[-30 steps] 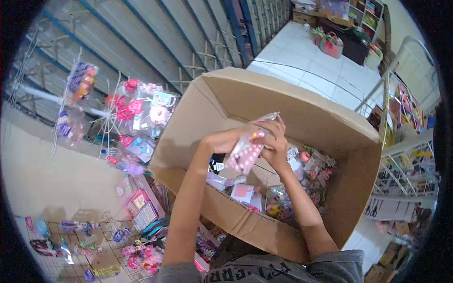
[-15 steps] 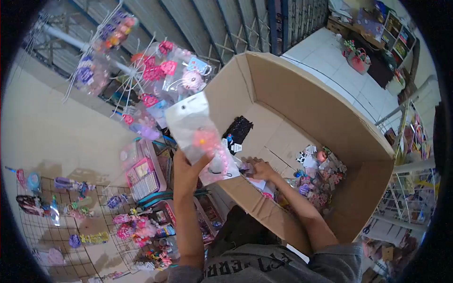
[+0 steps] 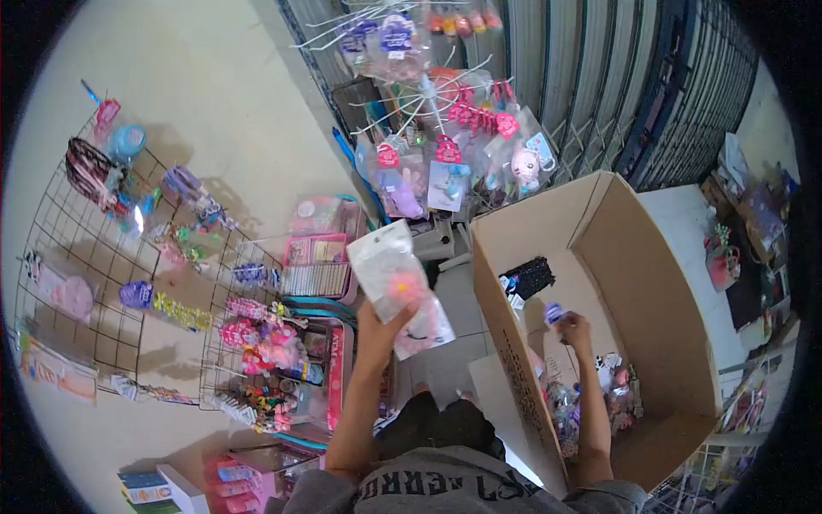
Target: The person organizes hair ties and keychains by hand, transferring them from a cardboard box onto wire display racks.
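1. Shop corner w/ a pale wall, wire grid rack (image 3: 111,283) full of hair accessories, and a spinner stand (image 3: 437,103) of bagged trinkets by the shutter.
2. Left hand (image 3: 381,330) is closed round the bottom of a clear packet (image 3: 396,287) w/ a pink thing inside, held up outside the box, just left of its wall.
3. Right hand (image 3: 574,330) is down inside the cardboard box (image 3: 651,283), fingers pinched on a small purple item (image 3: 553,313).
4. More packets (image 3: 599,394) piled below that grip; a black one (image 3: 529,278) lies just up-left of it.
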`<state>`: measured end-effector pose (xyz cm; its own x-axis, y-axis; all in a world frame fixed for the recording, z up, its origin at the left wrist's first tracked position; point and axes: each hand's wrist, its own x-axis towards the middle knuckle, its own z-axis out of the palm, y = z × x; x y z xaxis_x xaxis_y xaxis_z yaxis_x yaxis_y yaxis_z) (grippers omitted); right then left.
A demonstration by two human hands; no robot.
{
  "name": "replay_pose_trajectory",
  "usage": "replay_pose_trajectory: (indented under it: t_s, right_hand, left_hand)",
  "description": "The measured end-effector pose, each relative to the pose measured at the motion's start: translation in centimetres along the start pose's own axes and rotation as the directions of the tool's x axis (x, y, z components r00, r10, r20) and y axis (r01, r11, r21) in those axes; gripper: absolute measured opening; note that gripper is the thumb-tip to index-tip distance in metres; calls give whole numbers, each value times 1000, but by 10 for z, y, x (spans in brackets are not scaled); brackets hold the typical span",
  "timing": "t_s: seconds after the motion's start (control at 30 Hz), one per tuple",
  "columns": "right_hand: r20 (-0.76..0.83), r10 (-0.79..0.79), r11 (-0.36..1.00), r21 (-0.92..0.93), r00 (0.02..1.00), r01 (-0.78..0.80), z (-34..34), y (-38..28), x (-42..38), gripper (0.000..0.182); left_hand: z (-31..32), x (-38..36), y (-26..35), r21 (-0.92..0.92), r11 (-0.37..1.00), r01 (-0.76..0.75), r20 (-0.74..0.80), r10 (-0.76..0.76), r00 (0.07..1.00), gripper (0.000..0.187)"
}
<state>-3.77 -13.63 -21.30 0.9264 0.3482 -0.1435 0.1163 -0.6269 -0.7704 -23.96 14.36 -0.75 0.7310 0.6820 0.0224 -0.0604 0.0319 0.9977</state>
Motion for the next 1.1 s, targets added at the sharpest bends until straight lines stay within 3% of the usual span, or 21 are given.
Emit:
replay_pose_trajectory:
  t_s: [0.07,0.13,0.17,0.23,0.3,0.47,0.53,0.6,0.67,0.73,0.77,0.8,0.83,0.87,0.93,0.97,1.0,1.03,1.07,1.1]
  right_hand:
    - [-140,68,896,444,988,1,-24,7,2,23]
    - [-128,229,745,661,965,-89,-69,-96,-30,26]
    - [-140,228,757,648,964,-85,-79,-125,-36,26]
    - [5,52,570,821,999,-34,-90,-167,-44,34]
    - [118,-69,476,877,991,-71,-86,-204,-52,37]
    - [300,-222,476,864,928,-166,-48,-265,-49,34]
    - [403,-261,493,837,877,-237,-30,-282,-49,32]
    - [490,-176,746,633,854,-209,-18,-299,-47,27]
    - [435,-281,710,694,856,-119,-9,-333,-47,20]
    - [504,-397,732,678,767,-67,12,-354,-57,20]
    - [632,-400,805,588,664,-75,22,-361,-64,21]
    - [740,-379,869,491,555,-63,29,-368,-71,22]
    - [696,-372,892,451,614,28,31,-380,-74,22]
    - [685,-451,819,573,573,-40,32,-388,-64,21]
    - [554,-501,760,649,665,33,40,-401,-57,22]
    - [599,-487,801,597,636,51,47,-398,-61,22]
    - [635,-460,838,542,621,66,57,-394,-65,23]
    - [700,-489,843,532,520,76,63,-395,-62,24]
    - [763,-505,852,517,403,87,64,-397,-56,25]
    - [705,-555,792,610,442,21,59,-404,-48,26]
  left_hand:
    - [-22,-7,-5,-57,998,37,-16,-38,999,35]
    - [-38,-14,-7,-158,987,31,-118,-51,992,35]
    - [-46,-16,-13,-177,984,35,-114,-56,992,35]
    - [-60,-19,-28,-188,982,-3,-192,-34,981,36]
    - [-64,-24,-27,-207,978,20,-197,-62,978,36]
    - [-81,-35,-39,-207,978,33,-213,-78,974,36]
    - [-77,-45,-54,82,996,34,-328,-6,945,39]
    - [-75,-53,-39,21,999,-27,-309,33,950,38]
    - [-93,-55,-44,35,994,-102,-486,106,868,38]
    - [-94,-61,-36,-45,995,-89,-509,54,859,39]
    - [-94,-63,-46,62,997,-47,-469,71,880,41]
    - [-87,-69,-49,-15,992,-128,-446,108,889,42]
    - [-89,-73,-49,26,993,-115,-488,113,866,42]
    - [-90,-74,-48,62,993,-103,-518,120,847,42]
    - [-110,-78,-71,72,997,39,-684,21,729,40]
    - [-111,-79,-46,-30,999,-45,-597,18,802,35]
    - [-103,-79,-39,-71,988,-136,-600,66,798,30]
    - [-100,-82,-31,-17,998,-55,-606,33,795,30]
    - [-98,-81,-45,83,994,-74,-727,111,678,32]
    - [-104,-85,-28,45,993,114,-684,-53,727,40]
